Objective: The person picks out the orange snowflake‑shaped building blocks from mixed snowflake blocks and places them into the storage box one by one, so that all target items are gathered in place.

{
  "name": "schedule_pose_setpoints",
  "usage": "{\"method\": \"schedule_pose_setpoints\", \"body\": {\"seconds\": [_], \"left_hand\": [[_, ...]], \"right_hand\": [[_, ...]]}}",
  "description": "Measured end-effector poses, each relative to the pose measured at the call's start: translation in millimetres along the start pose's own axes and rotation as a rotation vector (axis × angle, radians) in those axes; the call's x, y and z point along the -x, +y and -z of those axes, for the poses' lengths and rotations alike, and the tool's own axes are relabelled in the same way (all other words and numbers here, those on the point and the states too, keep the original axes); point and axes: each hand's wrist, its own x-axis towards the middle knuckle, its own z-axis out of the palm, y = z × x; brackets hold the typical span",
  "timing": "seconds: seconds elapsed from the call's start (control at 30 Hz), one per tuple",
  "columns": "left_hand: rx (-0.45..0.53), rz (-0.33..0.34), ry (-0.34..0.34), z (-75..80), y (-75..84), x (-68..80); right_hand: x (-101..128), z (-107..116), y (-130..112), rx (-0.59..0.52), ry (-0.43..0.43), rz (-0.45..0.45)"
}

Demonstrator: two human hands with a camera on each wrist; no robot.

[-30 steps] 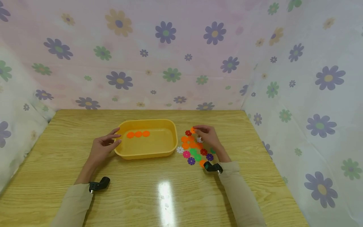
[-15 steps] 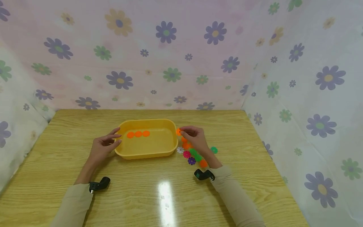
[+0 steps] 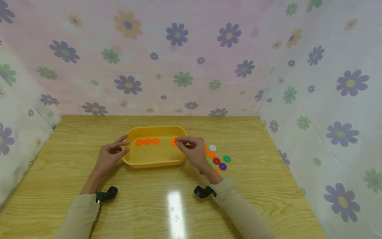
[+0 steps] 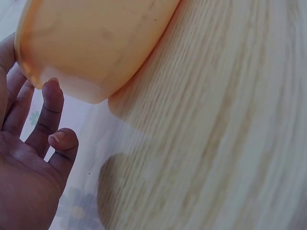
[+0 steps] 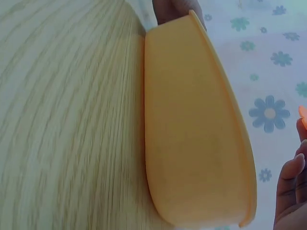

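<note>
In the head view, a yellow plastic basin [image 3: 155, 164] stands on the wooden table. Its left end is held by my left hand [image 3: 108, 156], with fingertips and thumb at the rim; the left wrist view shows the lower fingers [image 4: 53, 103] bent beside the basin's outer wall. Over the basin's right part, my right hand [image 3: 194, 154] pinches an orange snowflake disc [image 3: 173, 142] between thumb and fingertips. Inside, three orange snowflake discs [image 3: 147, 141] lie in a row toward the back left. In the right wrist view the pinched disc [image 5: 302, 112] barely shows at the edge.
To the basin's right, several loose snowflake discs lie on the table, among them a white one [image 3: 212, 147], a dark red one [image 3: 216, 161], a purple one [image 3: 222, 166] and a green one [image 3: 227, 159]. My right hand hides part of this pile. Flower-patterned cloth [image 3: 182, 66] surrounds the table.
My right hand has carried the orange snowflake disc leftward from the pile, across the right rim and over the basin. My left hand stays at the basin's left end.
</note>
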Motion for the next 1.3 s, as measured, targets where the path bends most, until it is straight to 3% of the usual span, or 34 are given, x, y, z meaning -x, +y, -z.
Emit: {"method": "schedule_pose_setpoints", "body": {"seconds": [0.17, 0.37, 0.67, 0.8, 1.03, 1.3], "left_hand": [[-0.011, -0.003, 0.005, 0.9, -0.4, 0.2], [0.005, -0.014, -0.006, 0.8, -2.1, -1.7], [-0.004, -0.008, -0.002, 1.0, -1.6, -2.0], [-0.013, -0.002, 0.000, 0.8, -1.0, -1.2], [0.014, -0.004, 0.000, 1.7, -2.2, -0.7], [0.016, -0.003, 0.003, 0.3, -2.5, -1.3]], "right_hand": [[-1.8, -15.6, -0.5, 0.011, -0.030, -0.025], [-6.6, -28.2, -2.6, 0.143, -0.049, -0.168], [-14.2, -37.6, -44.1, 0.276, -0.144, -0.231], [-16.2, -37.5, -46.4, 0.277, -0.150, -0.259], [-24.5, -34.2, -39.4, 0.215, -0.149, -0.358], [-34.1, -30.9, 9.0, 0.134, -0.089, -0.385]]}}
